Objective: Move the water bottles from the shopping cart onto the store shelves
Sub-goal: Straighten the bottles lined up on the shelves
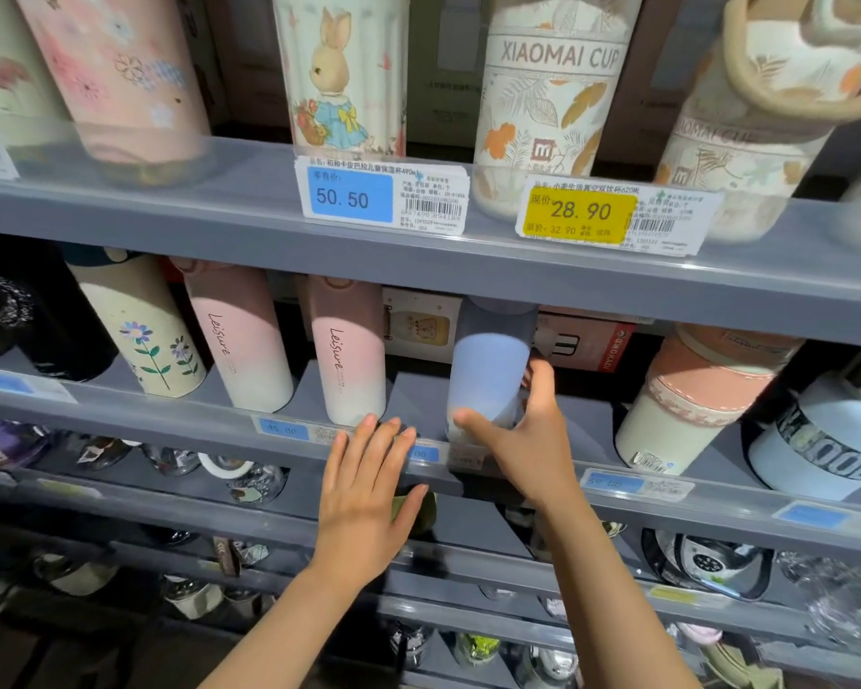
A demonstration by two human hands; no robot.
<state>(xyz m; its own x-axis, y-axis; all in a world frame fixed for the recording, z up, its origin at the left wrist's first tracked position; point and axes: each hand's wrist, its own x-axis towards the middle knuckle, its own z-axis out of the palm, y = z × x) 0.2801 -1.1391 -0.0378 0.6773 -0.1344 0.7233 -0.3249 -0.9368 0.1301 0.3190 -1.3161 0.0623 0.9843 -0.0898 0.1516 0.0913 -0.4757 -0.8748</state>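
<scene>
While the blue bottle (488, 375) stands shelved, the right hand's (528, 440) grip wraps its base

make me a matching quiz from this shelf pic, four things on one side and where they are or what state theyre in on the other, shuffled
Things
1. blue bottle
2. rabbit-print cup
3. left hand
4. yellow 28.90 price tag

Places or states
A. flat, fingers straight, on the middle shelf's front edge
B. on the top shelf, above the blue 50.50 price tag
C. on the top shelf's front rail, under the XIAOMAI CUP bottle
D. on the middle shelf, in the grip of the right hand

Pairs: 1-D, 2-B, 3-A, 4-C
</scene>
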